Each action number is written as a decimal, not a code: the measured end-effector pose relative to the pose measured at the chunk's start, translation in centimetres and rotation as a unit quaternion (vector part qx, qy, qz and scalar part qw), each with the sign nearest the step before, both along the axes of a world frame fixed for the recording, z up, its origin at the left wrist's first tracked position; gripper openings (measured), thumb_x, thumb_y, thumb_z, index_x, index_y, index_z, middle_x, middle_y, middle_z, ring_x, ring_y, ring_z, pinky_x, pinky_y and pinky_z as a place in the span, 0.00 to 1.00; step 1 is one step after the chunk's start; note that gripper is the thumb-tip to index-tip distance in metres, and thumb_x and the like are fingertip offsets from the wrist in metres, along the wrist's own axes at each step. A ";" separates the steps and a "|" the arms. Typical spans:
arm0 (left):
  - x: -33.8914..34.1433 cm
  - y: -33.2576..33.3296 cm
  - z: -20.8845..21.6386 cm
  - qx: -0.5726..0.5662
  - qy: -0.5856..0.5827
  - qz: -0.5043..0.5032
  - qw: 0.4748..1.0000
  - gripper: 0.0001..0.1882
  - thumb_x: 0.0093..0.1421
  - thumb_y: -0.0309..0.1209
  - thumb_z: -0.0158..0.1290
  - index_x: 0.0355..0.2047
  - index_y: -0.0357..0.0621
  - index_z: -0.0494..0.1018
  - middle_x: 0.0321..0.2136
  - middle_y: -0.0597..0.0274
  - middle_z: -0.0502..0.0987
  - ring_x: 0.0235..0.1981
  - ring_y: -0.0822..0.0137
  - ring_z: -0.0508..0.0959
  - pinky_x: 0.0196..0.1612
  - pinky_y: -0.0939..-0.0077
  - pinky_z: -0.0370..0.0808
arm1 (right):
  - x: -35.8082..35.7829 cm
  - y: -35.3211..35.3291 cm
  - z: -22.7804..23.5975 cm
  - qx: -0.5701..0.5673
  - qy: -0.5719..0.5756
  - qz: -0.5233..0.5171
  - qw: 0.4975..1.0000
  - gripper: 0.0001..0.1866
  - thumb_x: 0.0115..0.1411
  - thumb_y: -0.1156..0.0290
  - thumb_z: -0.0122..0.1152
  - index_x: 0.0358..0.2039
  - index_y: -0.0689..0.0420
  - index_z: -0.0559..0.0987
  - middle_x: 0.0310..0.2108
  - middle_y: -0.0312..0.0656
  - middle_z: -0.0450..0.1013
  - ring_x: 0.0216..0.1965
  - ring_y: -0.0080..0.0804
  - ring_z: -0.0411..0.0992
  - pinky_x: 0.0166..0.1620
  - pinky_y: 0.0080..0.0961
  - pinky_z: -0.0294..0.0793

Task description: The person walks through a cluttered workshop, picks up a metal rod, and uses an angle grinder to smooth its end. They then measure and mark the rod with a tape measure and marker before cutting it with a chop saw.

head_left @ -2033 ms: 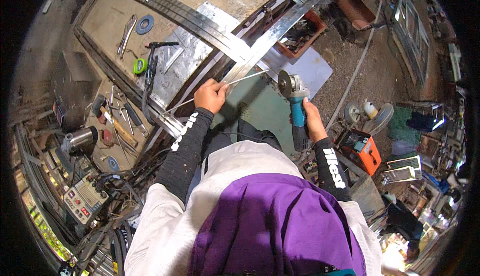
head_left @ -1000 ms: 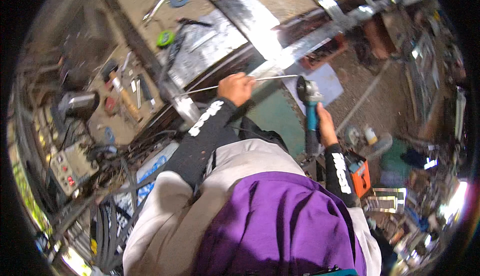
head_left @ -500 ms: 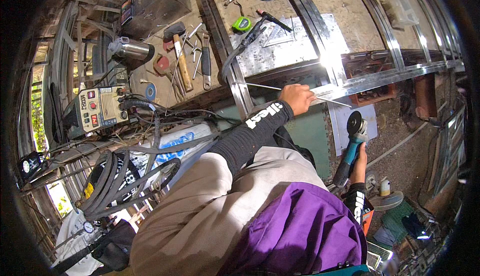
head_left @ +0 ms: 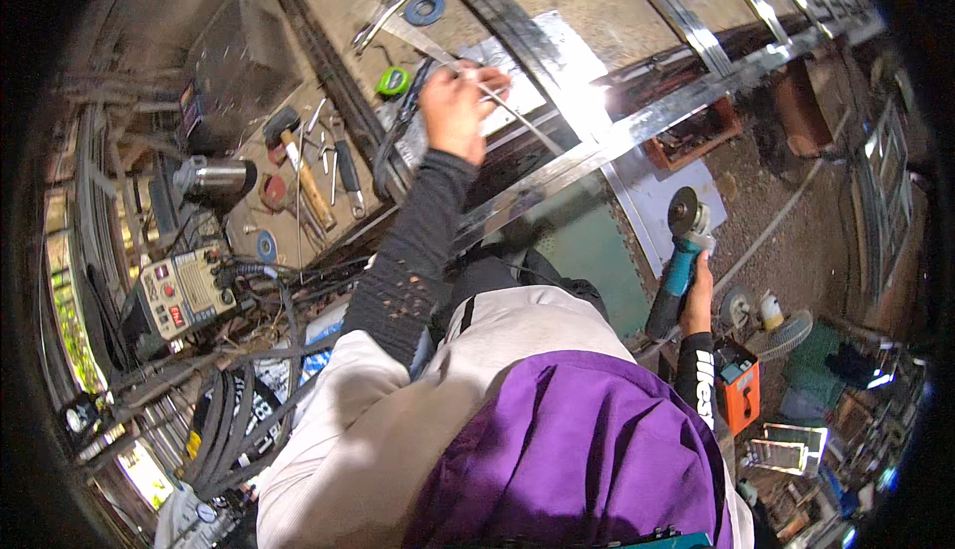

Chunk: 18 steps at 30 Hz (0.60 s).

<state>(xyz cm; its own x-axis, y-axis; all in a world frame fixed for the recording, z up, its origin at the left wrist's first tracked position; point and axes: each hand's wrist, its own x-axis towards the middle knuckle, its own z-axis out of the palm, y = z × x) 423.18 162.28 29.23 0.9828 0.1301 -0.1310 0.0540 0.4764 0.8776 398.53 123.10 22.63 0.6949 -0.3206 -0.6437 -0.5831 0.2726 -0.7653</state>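
My left hand (head_left: 456,109) is stretched out over the workbench and grips a thin metal rod (head_left: 517,116) that slants down to the right across shiny steel bars (head_left: 637,131). My right hand (head_left: 696,295) hangs low beside my body, closed on the teal handle of an angle grinder (head_left: 679,251) whose disc (head_left: 682,211) points up, apart from the steel. A green tape measure (head_left: 394,82) lies just left of my left hand.
On the bench lie a hammer (head_left: 298,166), wrenches (head_left: 378,17), a blue ring (head_left: 431,9) and a steel cylinder (head_left: 214,179). A welding machine (head_left: 179,290) with tangled cables (head_left: 229,420) sits at the left. An orange box (head_left: 738,390) and clutter lie on the floor at the right.
The view has swung toward the bench. My left hand has reached up and left over the bench with the rod. The grinder has dropped lower at my right side.
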 end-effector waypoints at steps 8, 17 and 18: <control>-5.1 -3.8 -9.0 -0.089 0.237 0.059 0.966 0.07 0.73 0.22 0.41 0.47 0.31 0.64 0.47 0.38 0.77 0.49 0.45 0.82 0.51 0.54 0.84 | -2.2 0.7 -1.0 0.014 -0.025 -0.066 0.997 0.31 0.72 0.41 0.45 0.39 0.61 0.75 0.26 0.42 0.75 0.24 0.33 0.77 0.30 0.30 0.79; -7.1 -1.9 -15.3 0.017 0.345 0.030 0.938 0.19 0.72 0.31 0.51 0.48 0.21 0.62 0.39 0.39 0.78 0.44 0.46 0.84 0.44 0.59 0.87 | -6.6 0.1 -1.4 -0.012 -0.035 -0.079 0.996 0.31 0.72 0.40 0.45 0.39 0.60 0.75 0.27 0.43 0.75 0.24 0.32 0.78 0.30 0.28 0.79; -6.9 -1.7 -15.3 0.026 0.348 0.022 0.937 0.19 0.72 0.31 0.51 0.48 0.21 0.63 0.39 0.38 0.78 0.44 0.46 0.84 0.44 0.60 0.87 | -6.9 0.1 -1.5 -0.012 -0.033 -0.087 0.996 0.30 0.72 0.40 0.45 0.40 0.60 0.75 0.27 0.42 0.75 0.24 0.32 0.78 0.30 0.28 0.79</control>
